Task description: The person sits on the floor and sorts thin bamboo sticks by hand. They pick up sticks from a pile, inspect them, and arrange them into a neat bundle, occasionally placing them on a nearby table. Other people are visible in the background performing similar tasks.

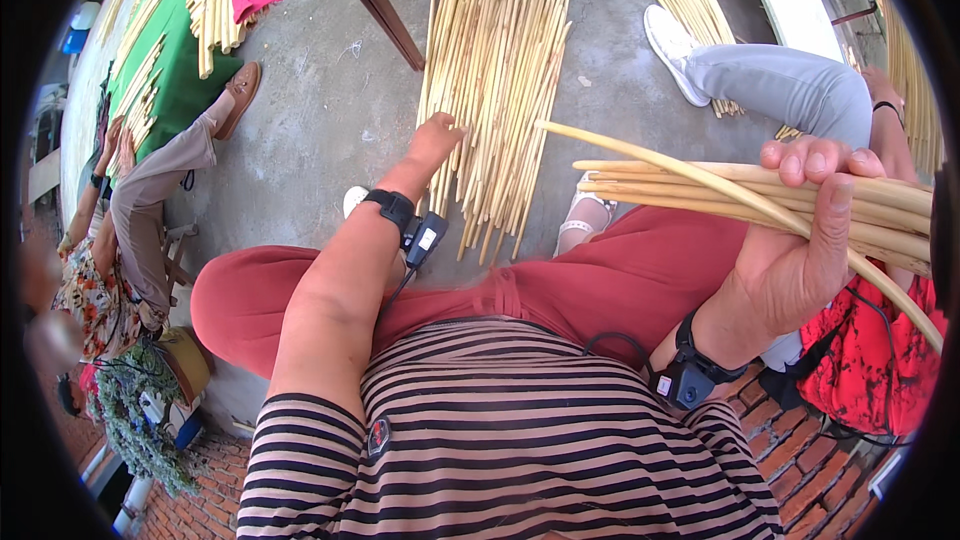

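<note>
Currently, the right hand (815, 205) clasps slender pale-yellow wooden sticks (690, 190); the half-curled left hand (435, 142), its grip unclear, is at the left edge of a similar pile (510, 90).

Grey concrete floor (320, 90), scuffed and blotched with pale stains, stretches across the upper half of the view from ten to two o'clock. A sloping dark brown furniture leg (380, 10) stands at eleven o'clock, and green cloth (200, 55) spreads at ten. Toward two o'clock are a tilted white panel (790, 0) and, beyond it, a dark metal frame (845, 15). At eight o'clock a leafy plant (135, 415) sits by a yellowish pot (187, 365). Reddish brick paving (800, 460) shows at four o'clock and between seven and eight. Light is bright and even, with soft shadows.
</note>
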Tool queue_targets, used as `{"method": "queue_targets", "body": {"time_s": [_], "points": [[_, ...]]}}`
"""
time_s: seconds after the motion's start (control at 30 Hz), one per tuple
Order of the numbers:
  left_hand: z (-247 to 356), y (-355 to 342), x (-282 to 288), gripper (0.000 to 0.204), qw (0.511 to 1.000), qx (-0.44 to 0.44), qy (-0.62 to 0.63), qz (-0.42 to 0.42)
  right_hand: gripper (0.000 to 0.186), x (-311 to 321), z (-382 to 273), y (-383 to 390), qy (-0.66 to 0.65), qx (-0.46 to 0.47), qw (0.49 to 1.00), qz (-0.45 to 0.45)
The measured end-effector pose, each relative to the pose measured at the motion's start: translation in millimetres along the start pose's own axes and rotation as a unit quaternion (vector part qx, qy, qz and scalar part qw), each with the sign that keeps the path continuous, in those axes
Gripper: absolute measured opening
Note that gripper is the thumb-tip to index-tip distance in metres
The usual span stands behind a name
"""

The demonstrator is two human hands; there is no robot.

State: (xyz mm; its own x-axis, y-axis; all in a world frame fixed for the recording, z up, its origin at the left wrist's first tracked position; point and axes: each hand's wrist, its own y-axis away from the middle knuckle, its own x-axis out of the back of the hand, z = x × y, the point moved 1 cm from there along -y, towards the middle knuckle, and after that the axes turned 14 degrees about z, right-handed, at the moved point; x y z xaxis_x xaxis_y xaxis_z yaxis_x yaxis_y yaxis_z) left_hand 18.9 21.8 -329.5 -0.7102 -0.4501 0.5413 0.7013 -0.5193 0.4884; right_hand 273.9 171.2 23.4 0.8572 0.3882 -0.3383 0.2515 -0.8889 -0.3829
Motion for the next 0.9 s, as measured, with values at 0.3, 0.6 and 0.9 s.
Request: {"method": "queue_targets", "body": {"time_s": [0.3, 0.6, 0.9], "points": [[32, 40, -168, 0.040, 0.696, -0.560, -0.432, -0.124, 0.025, 11, 7, -5, 0.007, -0.060, 0.997, 0.040], [9, 29, -115, 0.062, 0.634, -0.539, -0.540, -0.125, 0.029, 20, 18, -9, 0.001, -0.137, 0.989, 0.053], [-11, 17, -69, 0.057, 0.658, -0.447, -0.602, -0.078, 0.026, 15, 15, -7, -0.021, -0.175, 0.984, -0.024]]}}
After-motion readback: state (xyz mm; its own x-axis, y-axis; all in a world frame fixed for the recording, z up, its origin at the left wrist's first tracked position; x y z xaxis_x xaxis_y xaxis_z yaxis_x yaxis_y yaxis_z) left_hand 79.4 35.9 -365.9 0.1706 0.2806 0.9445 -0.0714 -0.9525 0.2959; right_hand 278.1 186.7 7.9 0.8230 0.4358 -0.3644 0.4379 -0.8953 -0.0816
